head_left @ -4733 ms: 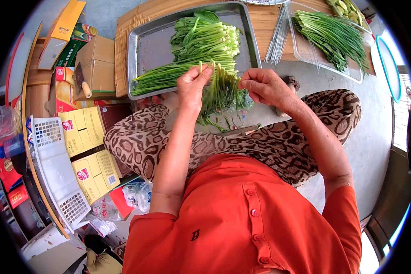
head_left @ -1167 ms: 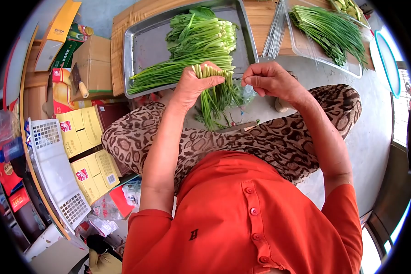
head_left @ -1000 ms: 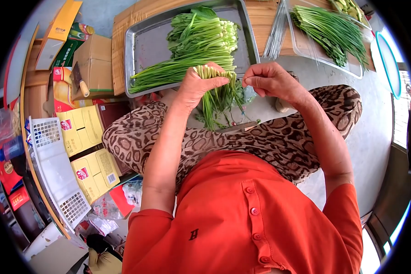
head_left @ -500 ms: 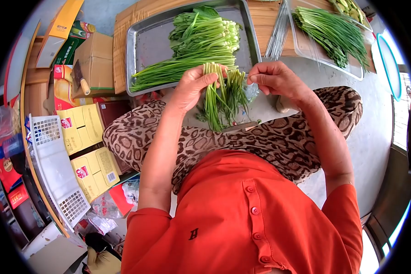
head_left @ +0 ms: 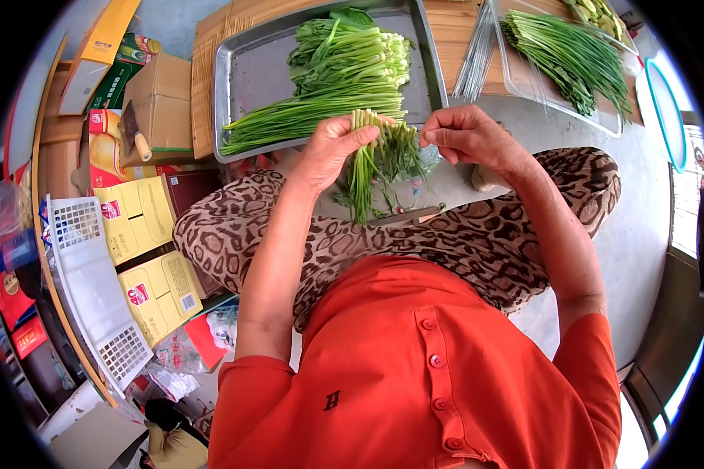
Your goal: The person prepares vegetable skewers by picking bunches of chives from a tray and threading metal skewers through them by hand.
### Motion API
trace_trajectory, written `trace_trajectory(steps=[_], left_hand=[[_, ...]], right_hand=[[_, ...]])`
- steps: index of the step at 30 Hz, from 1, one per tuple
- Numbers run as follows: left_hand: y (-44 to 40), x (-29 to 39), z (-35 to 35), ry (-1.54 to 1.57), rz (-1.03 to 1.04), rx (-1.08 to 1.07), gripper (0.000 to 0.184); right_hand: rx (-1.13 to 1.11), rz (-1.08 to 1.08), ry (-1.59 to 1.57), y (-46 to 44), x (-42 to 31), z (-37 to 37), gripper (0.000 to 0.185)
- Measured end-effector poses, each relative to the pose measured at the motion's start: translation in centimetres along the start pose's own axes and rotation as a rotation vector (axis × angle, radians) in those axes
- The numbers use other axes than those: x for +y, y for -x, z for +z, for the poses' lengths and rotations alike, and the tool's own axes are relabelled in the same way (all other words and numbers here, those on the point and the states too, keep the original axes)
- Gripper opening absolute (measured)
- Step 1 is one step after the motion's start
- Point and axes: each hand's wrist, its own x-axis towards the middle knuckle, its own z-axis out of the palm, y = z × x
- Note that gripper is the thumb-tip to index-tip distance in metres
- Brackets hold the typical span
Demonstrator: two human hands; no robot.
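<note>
My left hand [head_left: 335, 148] is closed on a bunch of green stems [head_left: 360, 176], whose leafy ends hang down over my lap. To its right, my right hand [head_left: 465, 137] has thumb and forefinger pinched together beside the bunch; whatever it may hold is too small to make out. Just beyond my hands lies a metal tray [head_left: 258, 55] with long thin green stalks [head_left: 270, 129] and a thick pile of leafy greens [head_left: 352, 66]. Below the hanging stems, a knife [head_left: 407, 216] lies near my legs.
Thin metal skewers [head_left: 475, 59] and a clear plastic container [head_left: 516, 82] of long green stalks [head_left: 571, 62] are at the upper right. On the left are a cardboard box [head_left: 160, 105], a cleaver [head_left: 137, 134], yellow boxes [head_left: 139, 223] and a white plastic basket [head_left: 94, 289].
The stems in my left hand now hang more upright, with a few spread apart on the right. My right hand has shifted slightly right, still pinched.
</note>
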Motion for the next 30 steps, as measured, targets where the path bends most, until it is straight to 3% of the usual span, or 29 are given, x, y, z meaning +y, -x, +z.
trace_trajectory(steps=[9,30], left_hand=[[-0.3,-0.6,0.0,-0.016,-0.012,0.001,0.013],[-1.2,-1.0,1.5,0.019,-0.015,0.061,0.015]], right_hand=[[-0.013,-0.026,0.02,0.0,-0.2,0.0,0.016],[-0.047,0.022,-0.072,-0.4,0.1,0.0,0.019]])
